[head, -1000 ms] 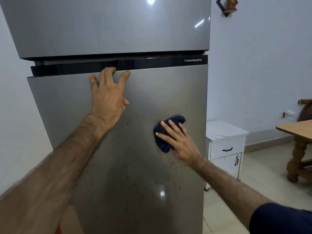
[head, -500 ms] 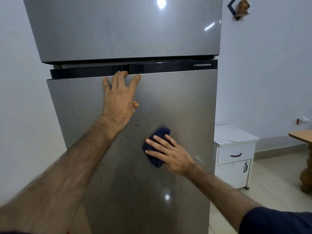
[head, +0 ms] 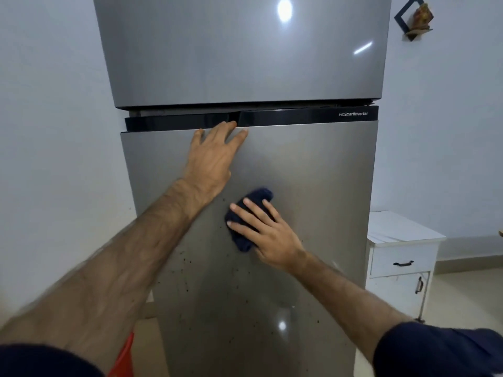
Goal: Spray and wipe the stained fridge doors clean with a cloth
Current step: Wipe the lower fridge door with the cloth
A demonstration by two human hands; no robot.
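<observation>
From the head camera, the left hand (head: 211, 159) lies flat with straight, spread fingers against the top of the lower fridge door (head: 313, 186), its fingertips reaching the black handle strip (head: 299, 117). The right hand (head: 268, 232) presses a dark blue cloth (head: 255, 195) onto the same door with straight, spread fingers, just below and to the right of the left wrist. Small dark specks (head: 187, 287) dot the door beneath the cloth. The upper fridge door (head: 245, 50) shines above. A white cabinet (head: 400, 257) stands right of the fridge.
</observation>
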